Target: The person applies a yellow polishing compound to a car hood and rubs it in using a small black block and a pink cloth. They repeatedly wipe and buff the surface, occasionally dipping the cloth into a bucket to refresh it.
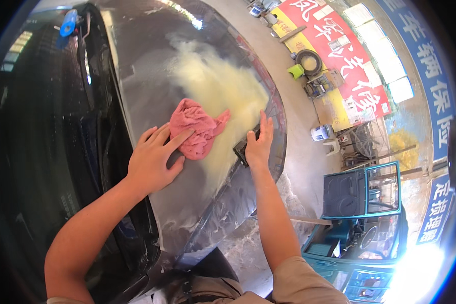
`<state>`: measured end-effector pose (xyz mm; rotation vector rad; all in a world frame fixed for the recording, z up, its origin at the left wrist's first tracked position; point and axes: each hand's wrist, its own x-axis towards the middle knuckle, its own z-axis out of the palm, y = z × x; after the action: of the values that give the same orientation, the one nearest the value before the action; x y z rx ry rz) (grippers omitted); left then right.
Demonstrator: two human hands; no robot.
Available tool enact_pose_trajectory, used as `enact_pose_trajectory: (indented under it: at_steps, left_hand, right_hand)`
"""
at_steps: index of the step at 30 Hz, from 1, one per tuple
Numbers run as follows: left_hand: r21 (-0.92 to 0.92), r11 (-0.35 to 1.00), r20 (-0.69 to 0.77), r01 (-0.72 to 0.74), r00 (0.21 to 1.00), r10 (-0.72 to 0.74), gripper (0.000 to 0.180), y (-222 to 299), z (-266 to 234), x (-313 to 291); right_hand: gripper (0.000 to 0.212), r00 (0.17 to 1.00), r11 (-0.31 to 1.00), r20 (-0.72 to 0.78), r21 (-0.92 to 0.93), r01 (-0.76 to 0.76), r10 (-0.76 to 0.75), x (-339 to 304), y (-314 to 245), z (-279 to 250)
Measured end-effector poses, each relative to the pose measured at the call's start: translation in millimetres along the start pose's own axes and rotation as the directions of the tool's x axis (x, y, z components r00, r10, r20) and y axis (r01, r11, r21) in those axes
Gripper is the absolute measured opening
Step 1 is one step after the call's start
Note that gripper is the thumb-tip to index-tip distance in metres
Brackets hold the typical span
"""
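I'm outdoors on a concrete yard (pixel 309 167), looking down on a dark car's hood (pixel 152 66), wet and smeared with pale soapy foam (pixel 223 91). My left hand (pixel 154 159) lies flat with fingers spread, the fingertips pinning a crumpled pink cloth (pixel 195 129) against the metal, pressing rather than gripping, I judge, so it can be pushed across the suds. My right hand (pixel 259 144) rests open at the hood's edge, apparently bracing me, its palm over a small dark object I cannot identify. Farther out stand a white bucket (pixel 320 133), a green stool (pixel 296 71), a teal vehicle cab (pixel 362 195) and red wall banners (pixel 339 50)
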<state>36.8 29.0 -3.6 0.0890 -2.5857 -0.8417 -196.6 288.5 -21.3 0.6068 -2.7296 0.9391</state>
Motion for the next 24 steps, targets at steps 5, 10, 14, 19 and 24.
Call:
enact_pose_trajectory:
  at_steps: [5, 10, 14, 19, 24]
  left_hand:
    - [0.064, 0.998, 0.050, -0.016, 0.999, 0.013, 0.075, 4, 4, 4]
    - [-0.030, 0.999, -0.032, 0.038, 0.999, -0.039, 0.086, -3, 5, -2]
    - [-0.206, 0.961, -0.075, 0.183, 0.977, -0.202, 0.085, -12, 1, 15]
    - [0.074, 0.985, -0.040, 0.155, 0.987, -0.153, 0.064, 49, 49, 74]
    - [0.264, 0.961, -0.068, 0.085, 0.995, -0.069, 0.047, 101, 82, 99]
  right_hand:
    - [0.077, 0.999, 0.999, -0.037, -0.020, -0.036, 0.035, 12, -6, 4]
    - [0.078, 0.990, 0.993, 0.086, -0.051, -0.108, 0.112, 67, -40, 18]
    - [0.083, 0.989, 0.997, 0.139, 0.058, -0.058, 0.049, 75, -55, 29]
    - [0.088, 0.999, 0.910, -0.039, 0.415, 0.018, -0.002, 69, -8, -22]
    - [0.092, 0.971, 0.393, 0.003, 0.914, -0.099, 0.238, 32, 111, -105]
